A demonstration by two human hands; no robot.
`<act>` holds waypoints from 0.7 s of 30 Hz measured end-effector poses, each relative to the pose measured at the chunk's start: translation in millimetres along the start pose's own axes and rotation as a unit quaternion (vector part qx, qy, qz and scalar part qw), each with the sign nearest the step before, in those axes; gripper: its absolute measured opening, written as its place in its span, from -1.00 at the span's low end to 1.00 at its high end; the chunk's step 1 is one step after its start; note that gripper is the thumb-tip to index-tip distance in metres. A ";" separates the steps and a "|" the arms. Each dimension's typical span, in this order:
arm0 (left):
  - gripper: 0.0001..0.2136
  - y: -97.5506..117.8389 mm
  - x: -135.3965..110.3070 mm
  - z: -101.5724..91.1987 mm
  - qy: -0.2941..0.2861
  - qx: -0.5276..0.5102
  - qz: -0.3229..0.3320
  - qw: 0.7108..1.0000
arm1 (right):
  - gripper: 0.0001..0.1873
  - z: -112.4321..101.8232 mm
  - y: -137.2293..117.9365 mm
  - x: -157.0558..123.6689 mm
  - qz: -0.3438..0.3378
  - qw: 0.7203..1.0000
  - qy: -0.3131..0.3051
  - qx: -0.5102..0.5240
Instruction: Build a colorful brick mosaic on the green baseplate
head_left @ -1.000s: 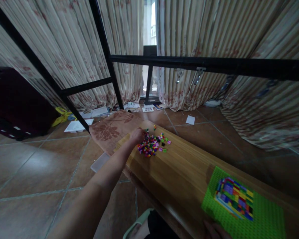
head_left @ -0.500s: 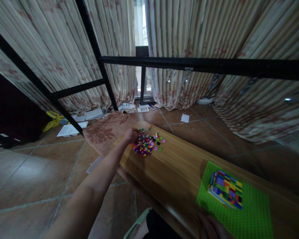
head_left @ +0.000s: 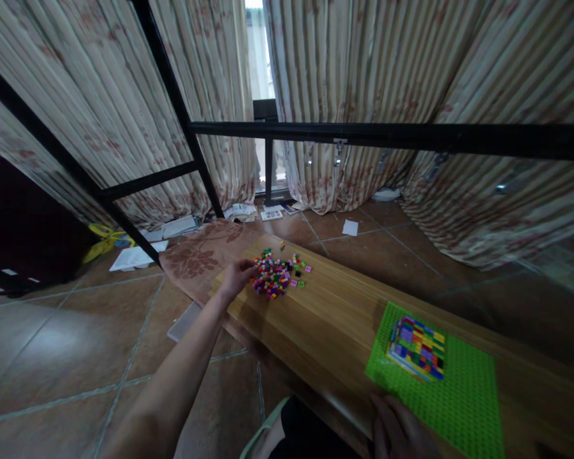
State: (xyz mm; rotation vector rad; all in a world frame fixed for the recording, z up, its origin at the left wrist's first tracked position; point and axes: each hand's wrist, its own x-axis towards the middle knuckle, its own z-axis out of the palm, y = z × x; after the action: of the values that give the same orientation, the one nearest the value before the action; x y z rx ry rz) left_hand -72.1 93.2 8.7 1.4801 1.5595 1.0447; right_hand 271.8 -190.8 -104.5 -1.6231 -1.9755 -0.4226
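Note:
My left hand (head_left: 236, 276) reaches far out to a heap of small coloured bricks (head_left: 272, 276) on the wooden table (head_left: 325, 319). Its fingers are curled at the heap's left edge; what they hold, if anything, is too small to see. My right hand (head_left: 399, 430) rests at the near table edge with its fingers on the front edge of a green baseplate (head_left: 454, 389). A patch of mixed coloured bricks (head_left: 417, 349) is built on the plate's far left part.
A brown floral cloth (head_left: 196, 255) hangs off the table's far end. A black metal frame (head_left: 316, 132) crosses in front of striped curtains. Papers (head_left: 136, 255) and a yellow object (head_left: 100, 237) lie on the tiled floor. A clear lid (head_left: 184, 320) lies below the table.
My left hand has drawn back a little from the top of the heap to its left edge. The view has shifted right and down, showing more of my right hand.

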 end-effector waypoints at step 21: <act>-0.85 83.5 -177.1 181.3 -0.213 -0.331 -0.071 0.917 | -0.71 -24.4 -30.8 33.6 0.066 0.996 -0.061 -0.007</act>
State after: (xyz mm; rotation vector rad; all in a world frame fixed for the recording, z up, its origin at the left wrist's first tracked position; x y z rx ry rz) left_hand 139.0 -70.1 8.5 1.0094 0.8615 0.9519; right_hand 242.8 -184.5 -62.2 -1.8153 -1.9410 -0.2936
